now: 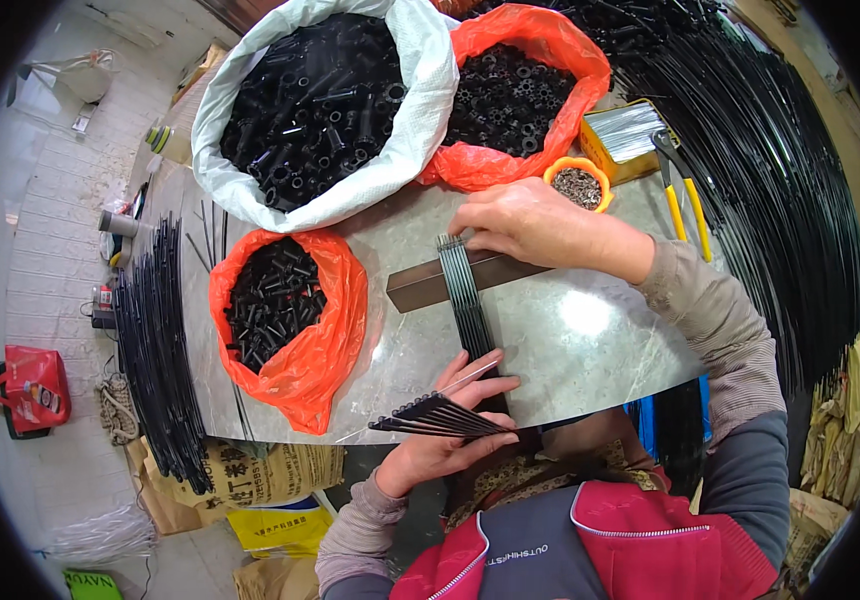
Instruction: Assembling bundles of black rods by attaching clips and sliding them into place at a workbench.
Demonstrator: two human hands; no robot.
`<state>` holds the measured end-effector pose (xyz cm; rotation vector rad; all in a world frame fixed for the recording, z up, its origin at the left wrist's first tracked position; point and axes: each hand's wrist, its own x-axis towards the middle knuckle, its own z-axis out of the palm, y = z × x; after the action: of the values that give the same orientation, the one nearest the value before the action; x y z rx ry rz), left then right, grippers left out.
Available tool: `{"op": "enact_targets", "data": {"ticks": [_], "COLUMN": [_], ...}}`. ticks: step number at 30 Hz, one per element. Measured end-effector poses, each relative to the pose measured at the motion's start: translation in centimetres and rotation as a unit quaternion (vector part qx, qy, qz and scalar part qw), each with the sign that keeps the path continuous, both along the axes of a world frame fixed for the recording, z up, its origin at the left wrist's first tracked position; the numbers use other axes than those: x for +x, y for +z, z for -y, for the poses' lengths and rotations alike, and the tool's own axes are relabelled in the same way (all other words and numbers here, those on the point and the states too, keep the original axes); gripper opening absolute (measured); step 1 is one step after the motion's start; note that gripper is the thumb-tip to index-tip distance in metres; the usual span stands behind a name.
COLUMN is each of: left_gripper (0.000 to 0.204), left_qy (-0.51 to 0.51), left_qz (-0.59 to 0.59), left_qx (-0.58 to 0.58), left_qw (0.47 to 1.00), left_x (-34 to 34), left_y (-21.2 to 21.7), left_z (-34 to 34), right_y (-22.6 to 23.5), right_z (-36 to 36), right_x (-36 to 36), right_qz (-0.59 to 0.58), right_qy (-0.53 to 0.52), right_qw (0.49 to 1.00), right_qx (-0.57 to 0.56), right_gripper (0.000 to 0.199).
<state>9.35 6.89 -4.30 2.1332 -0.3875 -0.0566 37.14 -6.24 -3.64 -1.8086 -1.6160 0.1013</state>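
Note:
My left hand (432, 455), near the table's front edge, grips a fanned set of thin black rods (440, 412) with small knobbed ends. A flat row of slim dark rods (461, 285) runs away from that hand and lies across a dark brown bar (420, 285). At the far tips of the row, my right hand (545, 228) has its fingers curled and pinched together. What sits between those fingertips is too small to make out. Just beyond my right wrist stands an orange flower-shaped cup (605, 192) of small metal bits.
A white woven sack (430, 130) and two red bags (585, 50) (340, 330) hold black plastic parts. Yellow-handled pliers (685, 205) lie beside a yellow box (600, 155) of silvery pins. Long black rods (760, 180) heap along the right; another bundle (162, 360) lies at left.

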Motion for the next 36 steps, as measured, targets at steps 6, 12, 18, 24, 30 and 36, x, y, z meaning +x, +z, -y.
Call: {"op": "enact_targets", "data": {"ticks": [6,12,18,24,30,36], "left_gripper": [0.019,0.017,0.016,0.017,0.018,0.018], "left_qy": [0.004,-0.005,-0.005,-0.003,-0.005,-0.005], "left_qz": [0.007,0.011,0.008,0.005,0.014,0.020], "left_qx": [-0.008,-0.019,-0.028,-0.032,-0.033,-0.012], "left_qw": [1.000,1.000,1.000,0.999,0.999,1.000], "left_x": [-0.4,-0.3,-0.3,-0.2,-0.3,-0.3], "left_y": [-0.1,-0.2,-0.4,-0.3,-0.3,-0.1], "left_z": [-0.2,-0.2,-0.3,-0.3,-0.3,-0.2], "right_y": [1.5,1.2,1.0,0.8,1.1,0.6], "right_z": [2.2,2.3,1.7,1.1,0.5,1.0], "right_x": [-0.6,-0.6,-0.7,-0.9,-1.5,-1.3], "right_qz": [0.039,0.055,0.038,0.003,0.002,-0.018], "right_qy": [-0.047,-0.065,-0.065,-0.072,-0.079,-0.073], "right_qw": [0.998,0.995,0.996,0.996,0.995,0.996], "right_qx": [-0.031,-0.050,-0.046,-0.057,-0.058,-0.050], "right_gripper": [0.017,0.010,0.009,0.009,0.009,0.011]}}
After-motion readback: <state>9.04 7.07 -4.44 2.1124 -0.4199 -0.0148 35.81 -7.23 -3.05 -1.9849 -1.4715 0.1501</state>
